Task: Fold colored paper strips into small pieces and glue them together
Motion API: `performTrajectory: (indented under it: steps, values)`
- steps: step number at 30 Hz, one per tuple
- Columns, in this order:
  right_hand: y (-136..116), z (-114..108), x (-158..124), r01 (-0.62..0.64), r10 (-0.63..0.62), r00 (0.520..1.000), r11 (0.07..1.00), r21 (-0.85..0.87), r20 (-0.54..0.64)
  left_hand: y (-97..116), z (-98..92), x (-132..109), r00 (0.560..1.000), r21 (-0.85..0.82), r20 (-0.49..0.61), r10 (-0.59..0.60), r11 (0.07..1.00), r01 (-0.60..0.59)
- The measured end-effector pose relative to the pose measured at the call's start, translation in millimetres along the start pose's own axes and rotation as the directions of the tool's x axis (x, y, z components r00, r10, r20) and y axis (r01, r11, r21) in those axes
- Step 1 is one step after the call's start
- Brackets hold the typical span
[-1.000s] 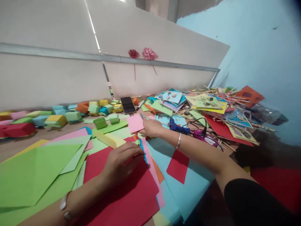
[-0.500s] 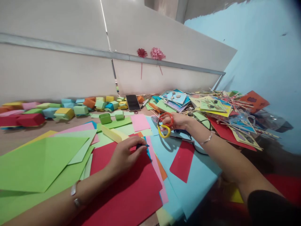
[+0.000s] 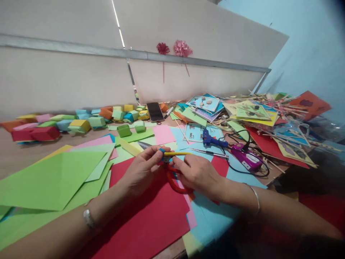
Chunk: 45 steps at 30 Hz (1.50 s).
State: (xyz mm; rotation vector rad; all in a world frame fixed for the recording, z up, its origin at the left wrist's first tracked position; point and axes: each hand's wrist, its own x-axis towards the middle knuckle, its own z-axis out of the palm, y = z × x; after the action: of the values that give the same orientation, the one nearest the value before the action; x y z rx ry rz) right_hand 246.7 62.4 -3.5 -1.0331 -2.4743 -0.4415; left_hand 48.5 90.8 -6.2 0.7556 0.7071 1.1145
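Observation:
In front of me both hands meet over a red paper sheet [image 3: 145, 216]. My right hand [image 3: 203, 174] grips scissors [image 3: 172, 181] with one red and one yellow handle loop. Their blades point left, partly behind my left hand [image 3: 141, 167]. Between its thumb and fingers, that hand pinches a small blue paper piece [image 3: 162, 151] right at the scissors. Whether the blades are cutting into it is hidden by the fingers. Just right of my hands lie a pen [image 3: 207, 152] and a blue glue gun [image 3: 211, 137].
Green paper sheets [image 3: 45, 180] spread at the left. Small folded paper boxes [image 3: 79, 126] line the back, beside a phone [image 3: 155, 112]. A purple power strip [image 3: 246, 158] with a black cord sits at the right, near piled cards and sticks [image 3: 258, 115].
My right hand has brought the scissors left and nearer, from beside the glue gun to my left hand. The glue gun and power strip now show. My left hand still pinches the blue piece.

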Motion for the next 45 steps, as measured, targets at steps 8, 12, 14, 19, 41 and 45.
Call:
performTrajectory:
  steps: [8, 12, 14, 19, 41, 45]
  values:
    - [18, -10, 40, -0.182, 0.129, 0.958, 0.963, 0.198, 0.255, 1, 5.6, 1, 0.999, -0.032, 0.032, 0.026, 0.999, -0.025]
    - [16, 4, 50, -0.308, 0.159, 0.921, 0.856, 0.416, 0.357, 6, 8.7, 1, 0.999, -0.032, 0.014, 0.047, 0.998, -0.047]
    - [13, 9, 49, -0.396, 0.247, 0.909, 0.766, 0.507, 0.336, 9, 10.5, 2, 0.998, -0.047, -0.027, 0.049, 0.998, -0.051]
    - [6, 14, 45, -0.502, 0.385, 0.863, 0.59, 0.632, 0.327, 14, 15.4, 3, 0.993, -0.052, -0.113, 0.026, 0.998, -0.032]
    - [2, 0, 49, -0.465, 0.378, 0.67, -0.457, 0.759, 0.638, 44, 41.2, -5, 0.955, 0.032, -0.294, 0.031, 0.999, -0.022]
    - [3, 5, 47, -0.558, 0.323, 0.612, -0.471, 0.684, 0.722, 47, 38.4, -1, 0.933, 0.002, -0.36, 0.017, 1.0, -0.018]
